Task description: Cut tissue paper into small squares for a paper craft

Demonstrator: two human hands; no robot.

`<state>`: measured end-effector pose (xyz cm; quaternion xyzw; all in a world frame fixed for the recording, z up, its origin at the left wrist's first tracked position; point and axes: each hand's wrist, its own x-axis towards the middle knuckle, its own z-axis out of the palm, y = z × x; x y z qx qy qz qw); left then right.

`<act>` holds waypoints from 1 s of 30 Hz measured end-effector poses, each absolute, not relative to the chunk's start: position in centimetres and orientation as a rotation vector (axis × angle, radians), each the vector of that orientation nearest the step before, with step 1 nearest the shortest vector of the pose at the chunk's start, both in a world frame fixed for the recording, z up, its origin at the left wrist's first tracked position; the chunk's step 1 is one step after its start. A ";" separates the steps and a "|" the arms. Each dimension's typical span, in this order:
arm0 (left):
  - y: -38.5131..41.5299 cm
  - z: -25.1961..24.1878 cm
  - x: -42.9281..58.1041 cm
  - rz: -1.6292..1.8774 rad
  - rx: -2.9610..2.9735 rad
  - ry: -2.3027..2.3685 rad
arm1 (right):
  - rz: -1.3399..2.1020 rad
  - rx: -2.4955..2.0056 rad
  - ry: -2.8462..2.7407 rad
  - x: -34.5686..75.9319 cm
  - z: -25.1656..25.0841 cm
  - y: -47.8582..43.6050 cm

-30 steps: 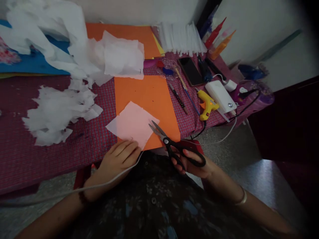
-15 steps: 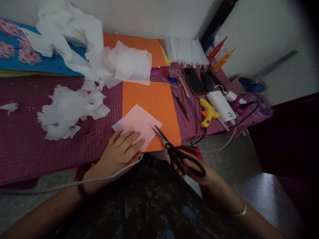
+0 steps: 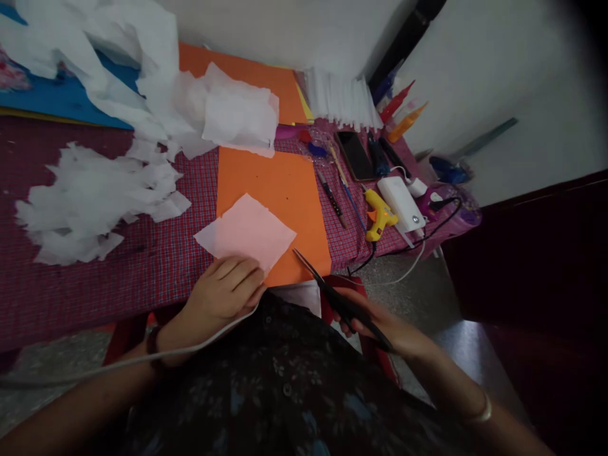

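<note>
One left hand [image 3: 227,292], mine, laid on a pale tissue square [image 3: 247,228], orange sheet [image 3: 301,202] beneath, on the worktop [image 3: 156,253]; whether pinching, I cannot tell. One right hand [image 3: 387,318], grasping black-handled scissors [image 3: 329,291], tips beside tissue.

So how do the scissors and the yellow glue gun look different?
The scissors are mostly black; the glue gun is mostly yellow. The scissors are held in the right hand; the glue gun lies on the checked cloth. The glue gun has a black cord; the scissors have none. Both narrow to a tip.
</note>
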<state>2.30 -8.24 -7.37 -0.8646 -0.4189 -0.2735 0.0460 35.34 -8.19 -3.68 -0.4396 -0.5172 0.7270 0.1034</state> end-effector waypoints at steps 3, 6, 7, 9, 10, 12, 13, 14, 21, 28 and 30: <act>-8.3 -7.7 2.1 -0.861 -2.655 -1.275 | 2.146 -1.249 -1.592 34.2 -3.5 -6.9; -8.4 -8.0 1.8 -0.894 -2.669 -1.269 | 2.180 -1.232 -1.565 32.9 -3.5 -5.9; -8.5 -8.0 1.7 -0.914 -2.676 -1.249 | 2.183 -1.245 -1.548 32.6 -3.5 -5.8; -8.6 -8.3 1.4 -0.970 -2.695 -1.179 | 2.186 -1.281 -1.528 32.1 -3.3 -5.6; -8.8 -8.5 1.3 -0.990 -2.710 -1.140 | 2.194 -1.296 -1.526 32.0 -3.2 -5.7; -9.1 -9.0 1.1 -0.990 -2.745 -1.085 | 2.215 -1.313 -1.521 31.9 -3.0 -6.0; -9.2 -9.2 1.0 -0.974 -2.759 -1.072 | 2.223 -1.316 -1.509 31.9 -2.9 -6.2; -9.3 -9.4 0.9 -0.954 -2.769 -1.070 | 2.228 -1.318 -1.492 31.9 -2.9 -6.4; -9.4 -9.5 0.8 -0.888 -2.781 -1.068 | 2.214 -1.350 -1.459 32.1 -3.2 -7.2; -9.2 -8.8 0.8 -0.816 -2.795 -1.059 | 2.185 -1.335 -1.496 32.1 -3.5 -6.7; -9.2 -8.8 0.8 -0.809 -2.794 -1.067 | 2.168 -1.377 -1.481 32.0 -3.6 -6.8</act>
